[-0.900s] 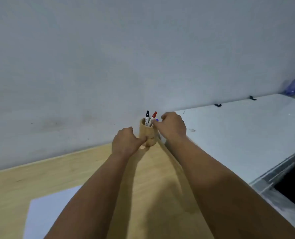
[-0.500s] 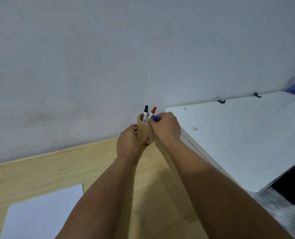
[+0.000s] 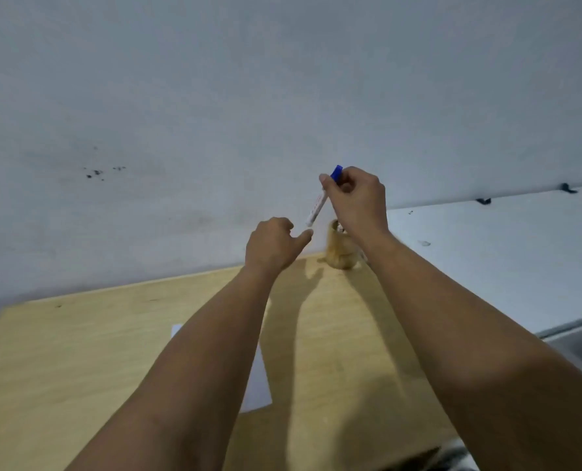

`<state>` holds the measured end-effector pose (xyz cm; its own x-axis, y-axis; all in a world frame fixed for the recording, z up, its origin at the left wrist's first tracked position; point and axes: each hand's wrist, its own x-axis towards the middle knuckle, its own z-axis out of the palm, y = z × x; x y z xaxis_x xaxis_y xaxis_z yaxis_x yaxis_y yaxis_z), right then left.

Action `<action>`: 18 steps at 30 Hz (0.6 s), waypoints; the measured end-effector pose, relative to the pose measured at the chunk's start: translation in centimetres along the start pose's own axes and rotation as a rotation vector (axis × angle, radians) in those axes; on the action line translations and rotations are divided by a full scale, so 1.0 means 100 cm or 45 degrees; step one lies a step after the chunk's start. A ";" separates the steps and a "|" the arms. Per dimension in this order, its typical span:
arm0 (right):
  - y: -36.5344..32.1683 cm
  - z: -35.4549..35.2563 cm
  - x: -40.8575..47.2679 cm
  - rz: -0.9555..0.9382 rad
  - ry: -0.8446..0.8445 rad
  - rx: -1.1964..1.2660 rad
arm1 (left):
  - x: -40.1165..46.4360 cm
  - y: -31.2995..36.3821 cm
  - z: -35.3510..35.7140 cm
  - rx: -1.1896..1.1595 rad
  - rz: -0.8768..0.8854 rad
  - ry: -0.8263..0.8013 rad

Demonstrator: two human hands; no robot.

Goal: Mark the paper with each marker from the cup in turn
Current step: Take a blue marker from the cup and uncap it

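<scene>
Right hand (image 3: pixel 357 198) up at centre frame, pinching a blue-capped marker (image 3: pixel 320 202) by its cap end, white barrel slanting down and to the left, clear above the wooden cup (image 3: pixel 339 248). Left hand (image 3: pixel 271 244) hangs just below the barrel's lower tip, fingers loosely curled, thumb pointing toward the cup, not touching the marker. The cup stands at the far edge of the wooden table (image 3: pixel 79 351), against the grey wall (image 3: pixel 283 79). White paper (image 3: pixel 259 385) lies lower centre, mostly behind the left forearm.

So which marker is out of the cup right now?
The blue-capped marker. The right hand holds it up in the air by its cap end, above the wooden cup. Whatever remains in the cup is mostly hidden.
</scene>
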<state>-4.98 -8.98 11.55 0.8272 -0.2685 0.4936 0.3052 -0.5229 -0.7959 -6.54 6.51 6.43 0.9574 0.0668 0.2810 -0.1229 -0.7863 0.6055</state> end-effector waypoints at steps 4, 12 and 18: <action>-0.014 0.031 -0.056 0.080 -0.273 0.135 | -0.039 -0.041 -0.068 0.094 -0.127 0.028; -0.056 0.096 -0.184 0.314 -0.983 0.352 | -0.124 -0.133 -0.148 0.080 -0.282 -0.042; -0.095 0.118 -0.216 0.257 -1.249 0.251 | -0.153 -0.163 -0.183 -0.104 -0.320 -0.114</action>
<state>-20.15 11.32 4.30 0.8668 0.4904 -0.0904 0.1163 -0.3751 -0.9196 -23.93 29.53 5.89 0.9793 0.1963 0.0494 0.1045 -0.6994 0.7071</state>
